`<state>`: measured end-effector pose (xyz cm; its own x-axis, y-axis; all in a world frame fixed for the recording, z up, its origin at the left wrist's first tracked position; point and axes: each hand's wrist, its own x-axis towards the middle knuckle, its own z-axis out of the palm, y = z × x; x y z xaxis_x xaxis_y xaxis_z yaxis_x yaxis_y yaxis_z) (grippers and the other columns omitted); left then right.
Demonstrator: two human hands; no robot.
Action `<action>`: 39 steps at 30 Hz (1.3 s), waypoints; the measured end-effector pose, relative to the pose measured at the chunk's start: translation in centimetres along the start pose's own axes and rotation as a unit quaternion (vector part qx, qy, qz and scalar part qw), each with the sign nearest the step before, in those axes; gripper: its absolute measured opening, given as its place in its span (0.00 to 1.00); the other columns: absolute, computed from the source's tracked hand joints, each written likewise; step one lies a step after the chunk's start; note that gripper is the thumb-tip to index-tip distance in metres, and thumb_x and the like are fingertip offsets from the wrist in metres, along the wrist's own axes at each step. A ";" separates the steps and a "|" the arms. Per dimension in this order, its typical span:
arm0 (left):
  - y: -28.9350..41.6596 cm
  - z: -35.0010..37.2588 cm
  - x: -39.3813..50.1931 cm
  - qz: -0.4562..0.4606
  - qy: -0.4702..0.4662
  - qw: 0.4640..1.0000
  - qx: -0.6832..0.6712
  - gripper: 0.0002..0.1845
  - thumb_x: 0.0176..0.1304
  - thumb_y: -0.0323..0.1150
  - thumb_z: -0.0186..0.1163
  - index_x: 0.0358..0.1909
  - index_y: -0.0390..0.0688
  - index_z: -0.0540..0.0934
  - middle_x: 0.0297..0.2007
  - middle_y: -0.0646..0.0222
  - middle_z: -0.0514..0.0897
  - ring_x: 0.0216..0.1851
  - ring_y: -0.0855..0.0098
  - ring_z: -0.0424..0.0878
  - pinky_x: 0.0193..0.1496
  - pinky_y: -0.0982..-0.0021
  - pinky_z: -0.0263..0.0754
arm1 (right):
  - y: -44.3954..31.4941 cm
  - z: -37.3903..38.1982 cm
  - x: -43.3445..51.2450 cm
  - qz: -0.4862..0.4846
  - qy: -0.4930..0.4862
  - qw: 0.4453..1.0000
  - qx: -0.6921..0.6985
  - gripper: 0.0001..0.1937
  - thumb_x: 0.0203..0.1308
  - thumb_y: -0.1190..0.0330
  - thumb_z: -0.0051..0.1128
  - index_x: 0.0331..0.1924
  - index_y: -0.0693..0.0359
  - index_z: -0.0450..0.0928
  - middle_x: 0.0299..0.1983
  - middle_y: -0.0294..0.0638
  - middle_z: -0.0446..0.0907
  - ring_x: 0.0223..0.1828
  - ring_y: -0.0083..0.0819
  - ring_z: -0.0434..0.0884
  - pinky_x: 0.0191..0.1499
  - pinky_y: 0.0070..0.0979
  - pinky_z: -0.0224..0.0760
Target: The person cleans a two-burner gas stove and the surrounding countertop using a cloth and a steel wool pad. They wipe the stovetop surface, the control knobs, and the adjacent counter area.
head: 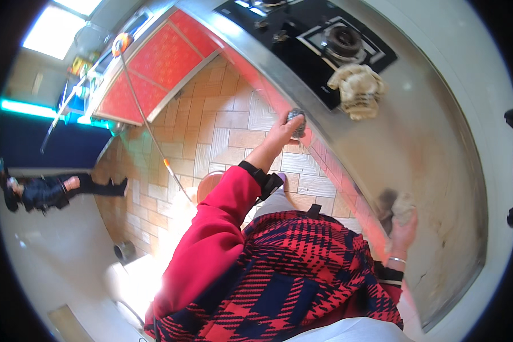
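My left hand (282,130) grips a grey metal scouring pad (297,122) just off the front edge of the counter. At the right, my right hand (402,231) holds a bunched pale cloth (403,205) at the countertop (414,141); whether it presses on the surface is hard to tell. A crumpled beige cloth (359,92) lies partly over the corner of a black glass gas hob (308,64). One round burner (344,40) is close behind that cloth. Dark marks and a crack show on the countertop around my right hand.
Red cabinets (154,64) run along the far left counter. A long thin pole (143,107) slants down to the tiled floor (222,115). A round stool (209,186) is beside my left arm. Another person (55,190) in dark clothes stands at far left.
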<state>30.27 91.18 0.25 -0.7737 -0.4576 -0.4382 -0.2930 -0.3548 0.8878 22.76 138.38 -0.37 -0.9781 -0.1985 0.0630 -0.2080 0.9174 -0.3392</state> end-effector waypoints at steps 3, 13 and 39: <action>-2.2 -4.9 2.2 0.016 0.130 0.991 0.004 0.22 0.65 0.52 0.52 0.52 0.49 0.70 0.37 0.70 0.79 0.34 0.75 0.80 0.27 0.71 0.74 | -8.8 3.3 3.2 -0.171 -0.040 0.984 -0.036 0.37 0.42 0.67 0.64 0.61 0.56 0.62 0.50 0.48 0.73 0.52 0.48 0.73 0.50 0.40 0.71; -1.3 -12.4 15.3 0.198 0.380 0.884 0.187 0.23 0.61 0.44 0.55 0.51 0.39 0.69 0.44 0.46 0.75 0.47 0.45 0.74 0.50 0.54 0.69 | -15.5 8.0 6.6 -0.289 -0.010 0.952 -0.099 0.34 0.34 0.70 0.61 0.55 0.61 0.66 0.49 0.50 0.72 0.53 0.50 0.70 0.56 0.45 0.64; 1.3 -13.8 18.5 0.178 0.283 0.889 0.312 0.15 0.60 0.36 0.53 0.48 0.44 0.69 0.40 0.48 0.74 0.41 0.45 0.76 0.40 0.48 0.71 | -13.6 7.7 6.5 -0.293 -0.054 0.952 -0.068 0.38 0.33 0.71 0.61 0.58 0.62 0.61 0.53 0.54 0.67 0.54 0.54 0.67 0.56 0.49 0.61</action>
<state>23.37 71.00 -8.64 -0.5255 -0.8497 0.0431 -0.4763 0.3357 0.8127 19.26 121.94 -2.59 -0.6882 -0.7180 0.1043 -0.7245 0.6724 -0.1513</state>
